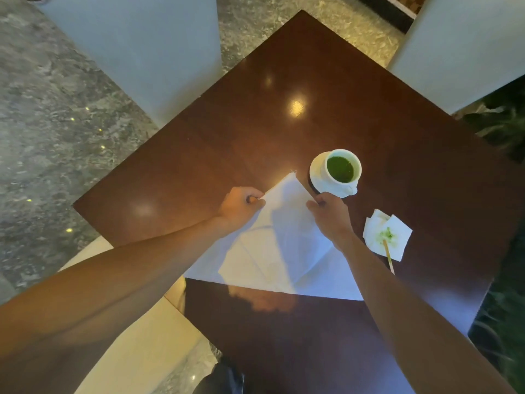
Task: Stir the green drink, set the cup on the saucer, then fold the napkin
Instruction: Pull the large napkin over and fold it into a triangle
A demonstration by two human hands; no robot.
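Fingers of both hands pinch the napkin (284, 245) on a dark glossy table (284, 66) above grey stone floor (56, 123)

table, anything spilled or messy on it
No spill on the table itself. The one mess: green stains on the small tissue right of the napkin, with the stir stick lying across it. The cup sits upright on its saucer.

White napkin (284, 245), green drink (340, 169), white cup (335, 182), dark-brown table (284, 123).
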